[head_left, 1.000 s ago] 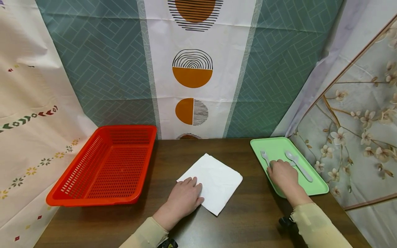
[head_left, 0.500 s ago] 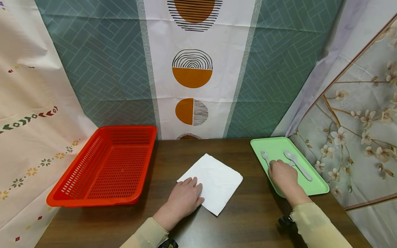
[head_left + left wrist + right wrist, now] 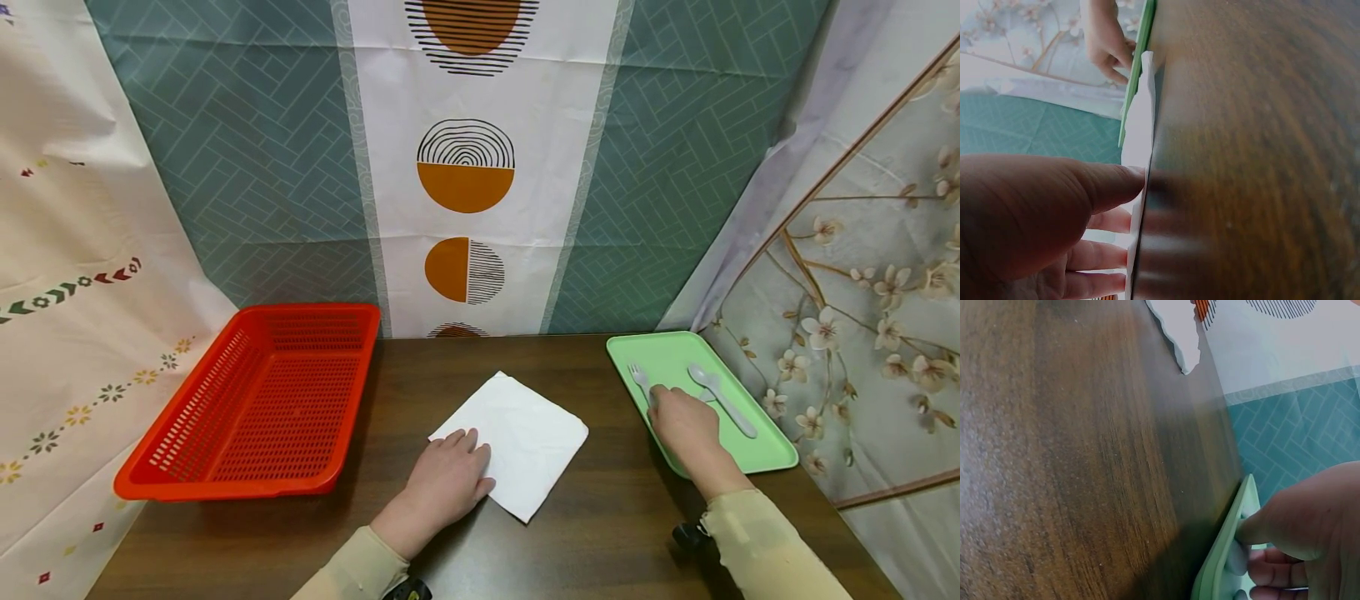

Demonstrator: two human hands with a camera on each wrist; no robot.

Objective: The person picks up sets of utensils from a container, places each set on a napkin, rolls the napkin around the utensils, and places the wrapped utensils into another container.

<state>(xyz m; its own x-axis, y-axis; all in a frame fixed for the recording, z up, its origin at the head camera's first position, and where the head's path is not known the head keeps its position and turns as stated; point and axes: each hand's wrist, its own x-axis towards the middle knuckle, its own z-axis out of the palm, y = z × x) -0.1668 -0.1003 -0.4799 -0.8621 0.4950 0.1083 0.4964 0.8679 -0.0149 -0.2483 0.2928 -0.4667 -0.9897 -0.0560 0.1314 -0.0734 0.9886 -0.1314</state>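
Note:
My left hand (image 3: 442,487) rests with spread fingers on the near left edge of a folded white napkin (image 3: 528,437), which lies flat on the table. In the left wrist view, the thumb (image 3: 1116,185) and fingertips come down along the napkin's edge. Over the light green tray (image 3: 776,457), my right hand (image 3: 684,427) pinches a pale grey plastic fork (image 3: 640,377) by its handle; the tines point away. The right wrist view has the grey handle (image 3: 1239,557) between thumb and fingers. A grey spoon (image 3: 723,402) lies right of this hand, overlapping another pale utensil (image 3: 707,396), mostly hidden.
A red perforated plastic basket (image 3: 330,467) stands at the left of the dark wooden table (image 3: 592,533). Patterned cloths hang behind the table (image 3: 300,183) and at both sides. The tray sits close to the right-hand cloth (image 3: 832,367).
The fork's tines have shifted very slightly left as the right hand holds its handle. The left hand and the napkin stay in place.

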